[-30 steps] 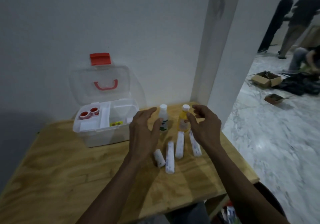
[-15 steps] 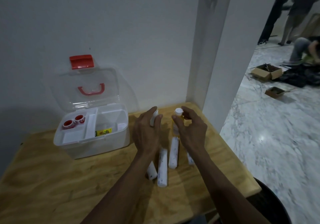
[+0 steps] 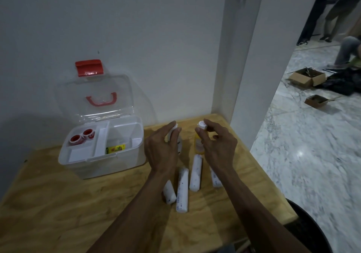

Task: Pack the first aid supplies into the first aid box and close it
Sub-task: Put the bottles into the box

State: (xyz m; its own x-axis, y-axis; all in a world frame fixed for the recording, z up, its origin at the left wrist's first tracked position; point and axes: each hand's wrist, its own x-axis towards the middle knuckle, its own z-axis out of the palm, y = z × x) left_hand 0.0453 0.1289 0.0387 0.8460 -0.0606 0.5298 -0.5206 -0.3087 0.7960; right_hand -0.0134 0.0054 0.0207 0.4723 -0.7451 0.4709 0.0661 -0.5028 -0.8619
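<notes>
The task is judged barely begun. A wooden worktop [image 3: 58,204] is set against a white wall. On its left the first aid box [image 3: 101,161] stands with its clear lid [image 3: 97,96] raised. Two red tape rolls [image 3: 81,136] are seen in its left tray compartment, and a small yellow packet [image 3: 115,148] lower in the right section. Four white bandage rolls [image 3: 182,189] are left lying unpacked beside it. Behind them, a white bottle [image 3: 178,144] is gripped by the left hand [image 3: 163,151]; a yellow bottle [image 3: 198,145] is pinched at its cap by the right hand [image 3: 216,149].
</notes>
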